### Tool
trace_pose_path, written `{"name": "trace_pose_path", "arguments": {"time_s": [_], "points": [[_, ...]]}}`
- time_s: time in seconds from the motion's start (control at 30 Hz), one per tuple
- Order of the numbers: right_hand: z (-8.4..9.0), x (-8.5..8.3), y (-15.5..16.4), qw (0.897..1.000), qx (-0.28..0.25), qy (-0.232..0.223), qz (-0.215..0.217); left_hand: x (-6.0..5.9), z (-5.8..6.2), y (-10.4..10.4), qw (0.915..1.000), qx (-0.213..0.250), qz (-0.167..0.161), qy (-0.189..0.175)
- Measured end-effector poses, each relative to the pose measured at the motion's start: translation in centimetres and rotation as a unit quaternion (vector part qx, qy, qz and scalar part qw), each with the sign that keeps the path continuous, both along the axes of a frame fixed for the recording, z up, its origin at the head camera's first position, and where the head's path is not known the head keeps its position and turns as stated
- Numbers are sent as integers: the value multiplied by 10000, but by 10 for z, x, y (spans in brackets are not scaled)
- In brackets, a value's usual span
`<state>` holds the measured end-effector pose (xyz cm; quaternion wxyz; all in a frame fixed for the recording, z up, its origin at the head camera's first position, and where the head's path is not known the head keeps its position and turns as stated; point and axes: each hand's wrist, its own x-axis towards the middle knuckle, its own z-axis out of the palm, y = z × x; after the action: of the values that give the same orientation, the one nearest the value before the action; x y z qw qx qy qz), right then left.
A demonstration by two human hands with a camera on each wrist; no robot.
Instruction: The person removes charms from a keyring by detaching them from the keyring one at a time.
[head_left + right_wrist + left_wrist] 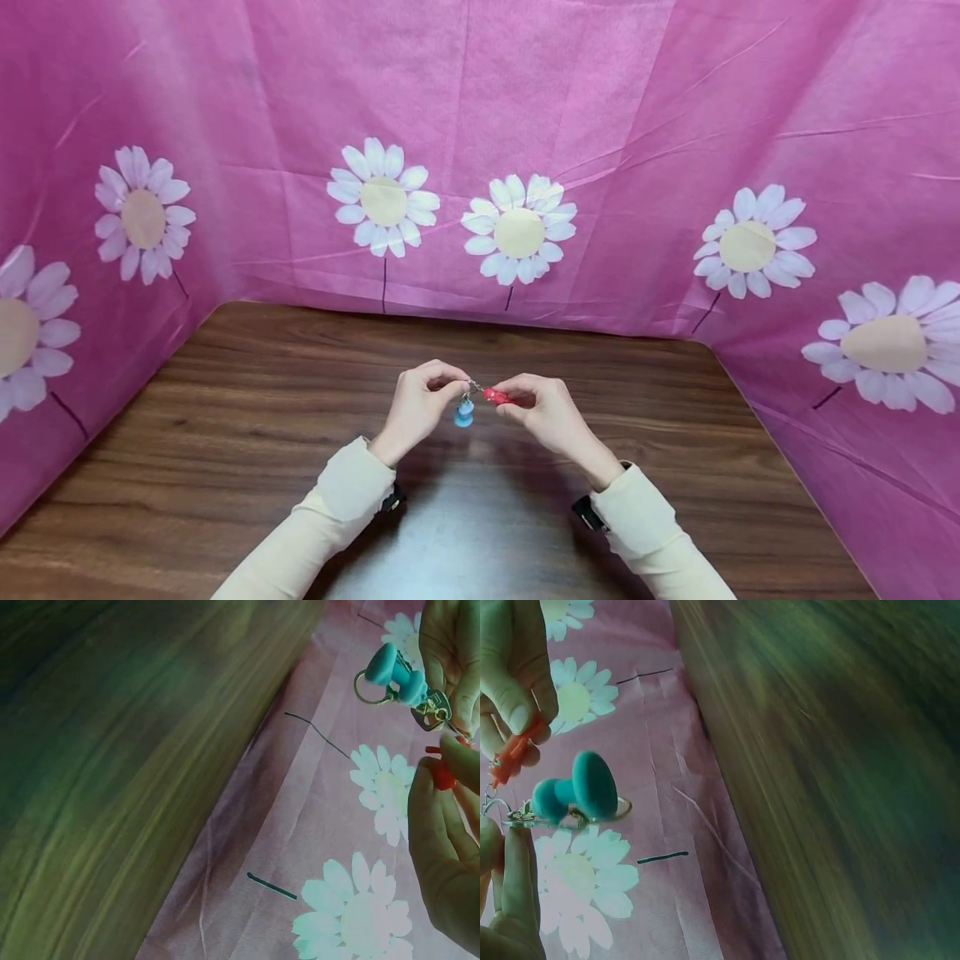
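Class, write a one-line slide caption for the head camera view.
Above a wooden table, the left hand pinches a metal clasp with a blue charm; the right hand pinches a red piece.

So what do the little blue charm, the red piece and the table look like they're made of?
Blue charm: probably soft rubber or matte plastic, with rounded, dull, glare-free surfaces. It hangs from a ring and clasp that look like polished metal with bright glints. Red piece: likely plastic, solid colour, too small to be sure. Table: wood or wood-look laminate, with dark streaky grain and a soft sheen.
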<state>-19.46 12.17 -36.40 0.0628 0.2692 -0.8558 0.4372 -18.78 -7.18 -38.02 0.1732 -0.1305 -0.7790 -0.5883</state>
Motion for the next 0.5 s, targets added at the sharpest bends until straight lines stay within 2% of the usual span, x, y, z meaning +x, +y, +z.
{"name": "trace_pose_path", "arguments": {"time_s": [0.1,0.33,0.5], "points": [[0,1,0,9996,-218,167,-119,1,5,0,9998,15,-44,-209],[-3,0,-4,9988,-461,187,-29,19,30,3,9993,-103,-96,-336],[-5,-1,-5,9974,-616,350,-130,21,32,3,9995,-79,-147,-265]]}}
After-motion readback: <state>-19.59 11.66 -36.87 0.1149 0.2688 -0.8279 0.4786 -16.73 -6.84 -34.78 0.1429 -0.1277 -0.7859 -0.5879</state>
